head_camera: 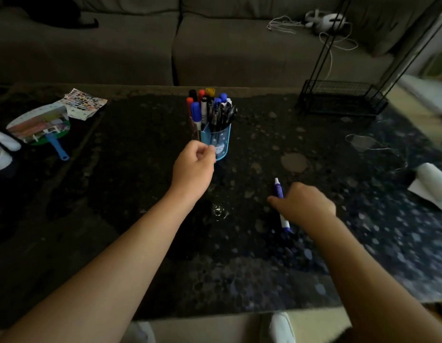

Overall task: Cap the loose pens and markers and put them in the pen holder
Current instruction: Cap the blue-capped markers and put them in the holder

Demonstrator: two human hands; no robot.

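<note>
A blue see-through pen holder point(221, 141) stands mid-table, packed with several capped pens and markers point(210, 107). My left hand point(194, 167) hovers just in front of the holder's left side, fingers curled closed with nothing visible in them. A blue-and-white marker point(278, 188) lies on the dark table to the right, its white tip pointing away from me. My right hand point(305, 206) rests on top of the marker's middle, covering it; whether the fingers grip it cannot be told. The marker's lower end point(286, 225) sticks out below the hand.
The dark speckled table point(140, 184) holds a hand fan point(39, 126) and a printed sheet point(85, 102) at left, a black wire rack point(343, 100) at back right, a mask point(363, 142) and white paper point(432, 186) at right. A sofa point(215, 45) lies beyond.
</note>
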